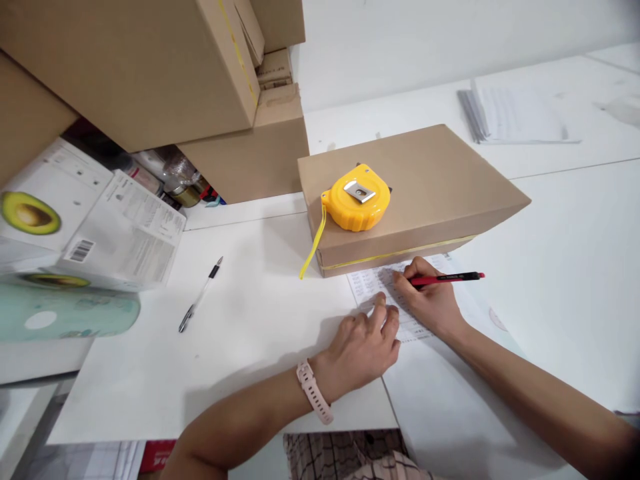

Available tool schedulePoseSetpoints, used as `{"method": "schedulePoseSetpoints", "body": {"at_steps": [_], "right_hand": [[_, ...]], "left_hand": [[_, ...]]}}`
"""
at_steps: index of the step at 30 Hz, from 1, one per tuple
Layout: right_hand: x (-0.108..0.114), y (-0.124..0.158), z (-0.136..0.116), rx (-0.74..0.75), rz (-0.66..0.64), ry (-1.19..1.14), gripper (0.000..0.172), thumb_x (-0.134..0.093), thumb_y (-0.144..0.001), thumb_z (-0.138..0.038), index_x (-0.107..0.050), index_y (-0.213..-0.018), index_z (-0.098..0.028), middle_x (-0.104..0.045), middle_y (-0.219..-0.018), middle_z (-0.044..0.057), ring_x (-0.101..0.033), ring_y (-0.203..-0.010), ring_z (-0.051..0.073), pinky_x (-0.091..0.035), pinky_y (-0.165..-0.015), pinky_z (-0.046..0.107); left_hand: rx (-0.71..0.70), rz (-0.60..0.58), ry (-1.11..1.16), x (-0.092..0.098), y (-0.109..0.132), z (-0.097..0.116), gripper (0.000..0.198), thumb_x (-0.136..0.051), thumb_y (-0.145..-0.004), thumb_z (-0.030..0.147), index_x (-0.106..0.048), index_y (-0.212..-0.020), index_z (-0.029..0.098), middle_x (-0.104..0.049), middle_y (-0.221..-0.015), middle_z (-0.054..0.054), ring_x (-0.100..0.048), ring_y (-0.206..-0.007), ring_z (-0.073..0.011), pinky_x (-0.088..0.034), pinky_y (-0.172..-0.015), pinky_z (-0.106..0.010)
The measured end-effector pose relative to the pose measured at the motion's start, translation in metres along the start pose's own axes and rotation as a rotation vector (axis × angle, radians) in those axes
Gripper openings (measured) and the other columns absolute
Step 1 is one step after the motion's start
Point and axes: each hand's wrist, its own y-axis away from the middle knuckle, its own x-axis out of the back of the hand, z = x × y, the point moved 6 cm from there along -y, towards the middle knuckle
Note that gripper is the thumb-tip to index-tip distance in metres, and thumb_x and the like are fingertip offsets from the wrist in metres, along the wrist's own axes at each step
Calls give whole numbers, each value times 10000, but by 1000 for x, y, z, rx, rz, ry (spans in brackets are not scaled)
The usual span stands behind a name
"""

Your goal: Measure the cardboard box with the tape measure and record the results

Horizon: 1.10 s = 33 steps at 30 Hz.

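Note:
My right hand (430,300) grips a red pen (447,278) with its tip on a printed sheet of paper (367,283) lying on the white table (240,347). My left hand (363,347), with a pink watch strap at the wrist, rests on the same sheet, its fingers curled down on the paper and holding nothing. Just beyond both hands lies a flat cardboard box (435,187). A yellow tape measure (356,198) sits on top of the box, its yellow strap hanging over the front edge.
A black-and-silver pen (200,295) lies on the table to the left. Large cardboard boxes (150,67) are stacked at the back left, above a white avocado-printed box (100,227). A stack of papers (515,117) lies at the far right.

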Motion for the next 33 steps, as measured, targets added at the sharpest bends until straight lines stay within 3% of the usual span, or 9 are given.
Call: {"method": "schedulePoseSetpoints", "body": {"at_steps": [4, 9, 11, 15, 19, 23, 26, 30, 33], "right_hand": [[14, 3, -5, 57, 75, 33, 360, -682, -860, -376, -444, -630, -235, -444, -573, -41, -417, -538, 122, -366, -509, 278], [48, 30, -7, 254, -85, 333, 110, -607, -936, -360, -627, -974, -259, -668, -895, 45, -633, -740, 196, -488, -642, 329], [66, 43, -2, 387, -117, 494, 194, -520, -959, -279, -645, -1106, -278, -671, -1043, 85, -670, -894, 250, -516, -713, 367], [93, 57, 14, 511, -29, 744, 365, -402, -945, -157, -650, -1181, -283, -697, -1059, 120, -676, -945, 318, -509, -604, 389], [98, 57, 23, 506, 33, 750, 387, -405, -948, -131, -619, -1243, -263, -712, -1042, 128, -667, -942, 321, -515, -604, 394], [99, 54, 28, 470, 51, 713, 307, -451, -965, -207, -673, -1171, -252, -718, -1014, 112, -670, -922, 301, -511, -589, 378], [101, 53, 31, 468, 47, 680, 289, -461, -972, -243, -693, -1145, -242, -716, -1015, 102, -664, -928, 286, -514, -599, 367], [101, 53, 33, 484, 46, 652, 278, -460, -980, -227, -692, -1135, -236, -718, -1026, 93, -665, -926, 266, -520, -631, 361], [103, 55, 30, 492, 81, 609, 263, -462, -985, -228, -691, -1114, -232, -720, -1004, 93, -667, -907, 259, -513, -615, 355]], "left_hand": [[-6, -21, -3, 1, -1, -1, 450, -512, -961, 334, -555, -1343, 99, -562, -1439, -215, -698, -719, -183, -588, -574, -318], [4, -4, -14, 1, 0, 0, 446, -526, -955, 327, -566, -1346, 115, -559, -1466, -171, -705, -713, -180, -601, -575, -330], [5, 39, -17, 1, 0, -1, 432, -521, -954, 319, -581, -1327, 111, -576, -1449, -172, -702, -689, -183, -591, -549, -338], [-38, 248, 69, 11, 1, -9, 273, -516, -945, 208, -674, -1165, 166, -728, -1202, -97, -700, -675, -154, -552, -548, -283], [-11, 460, 68, 46, -1, -32, 240, -530, -952, 207, -683, -1134, 239, -756, -1040, -77, -708, -809, -195, -554, -712, -331], [225, 803, 21, 109, -13, -67, 369, -609, -936, 319, -586, -1282, 191, -622, -1355, -173, -549, -1277, -327, -437, -1050, -500], [381, 674, 126, 128, -41, -98, 608, -659, -903, 458, -475, -1396, 154, -500, -1484, -207, -444, -1374, -363, -363, -1107, -540], [465, 407, 375, 120, -70, -127, 619, -720, -842, 426, -488, -1376, 218, -624, -1340, -126, -553, -1239, -325, -437, -1014, -491], [485, 485, 346, 125, -70, -124, 566, -771, -773, 366, -556, -1273, 212, -676, -1229, -101, -595, -1155, -308, -420, -1028, -497]]}}
